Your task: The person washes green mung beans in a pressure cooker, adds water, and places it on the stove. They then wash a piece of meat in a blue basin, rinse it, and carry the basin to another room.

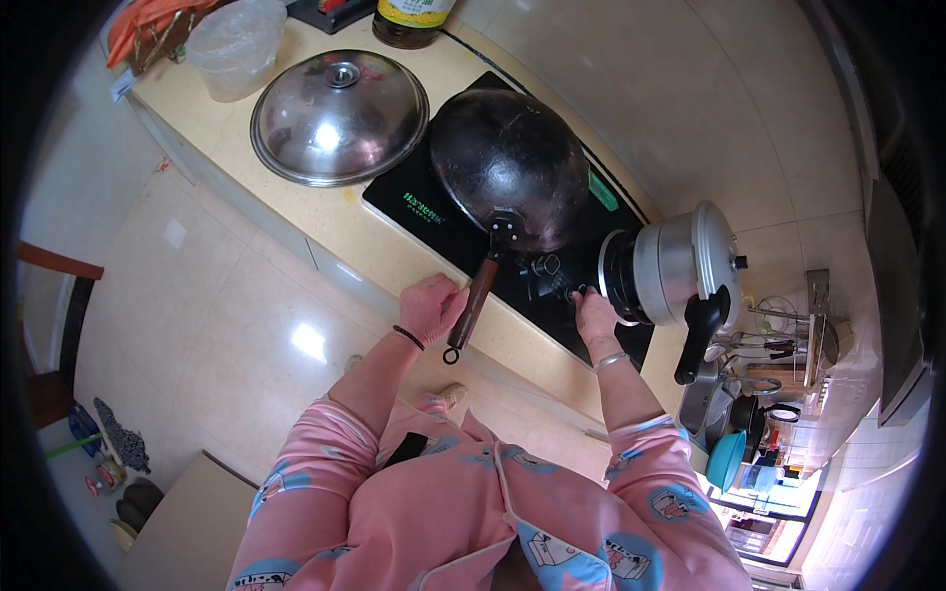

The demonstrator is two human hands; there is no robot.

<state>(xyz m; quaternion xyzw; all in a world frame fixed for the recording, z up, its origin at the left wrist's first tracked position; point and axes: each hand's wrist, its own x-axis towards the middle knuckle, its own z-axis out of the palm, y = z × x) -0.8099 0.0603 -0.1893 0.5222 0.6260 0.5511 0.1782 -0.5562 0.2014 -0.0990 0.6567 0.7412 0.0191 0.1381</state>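
Observation:
A dark iron wok (510, 170) sits on the black glass gas cooktop (403, 193), its brown wooden handle (474, 303) pointing toward me. Just left of that handle, my left hand (432, 304) rests at the counter's front edge with its fingers curled in; nothing shows in it. I cannot tell whether it touches the handle. My right hand (596, 318) pinches a control knob (580, 289) on the cooktop, and another knob (547, 264) stands farther left. Right of this hand, a pressure cooker (669, 266) with a black handle stands over the other burner.
A domed steel lid (340, 118) lies on the counter (295, 203) left of the cooktop. Behind it are a clear plastic tub (238, 55) and an oil bottle (412, 22). Farther right come a sink (702, 399), a utensil rack (813, 347) and a turquoise basin (726, 462).

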